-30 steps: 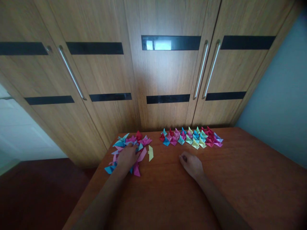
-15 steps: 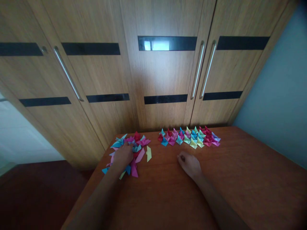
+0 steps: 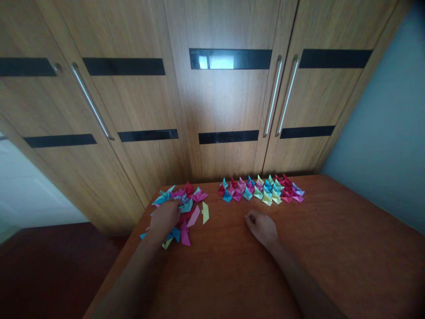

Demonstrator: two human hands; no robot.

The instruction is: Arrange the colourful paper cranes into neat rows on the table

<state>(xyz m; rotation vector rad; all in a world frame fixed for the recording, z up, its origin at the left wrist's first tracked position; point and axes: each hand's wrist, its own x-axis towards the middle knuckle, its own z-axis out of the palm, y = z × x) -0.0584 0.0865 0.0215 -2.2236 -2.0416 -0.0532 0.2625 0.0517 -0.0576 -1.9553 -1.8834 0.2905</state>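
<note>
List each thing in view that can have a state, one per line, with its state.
Left hand: on the loose heap; grip unclear
Right hand: loosely curled, resting on the table
Loose heap: jumbled, partly covered by the left hand
Yellow piece: lying apart, at the heap's right
Folded paper pieces: pointed, grouped in rows
Wardrobe doors: closed
</note>
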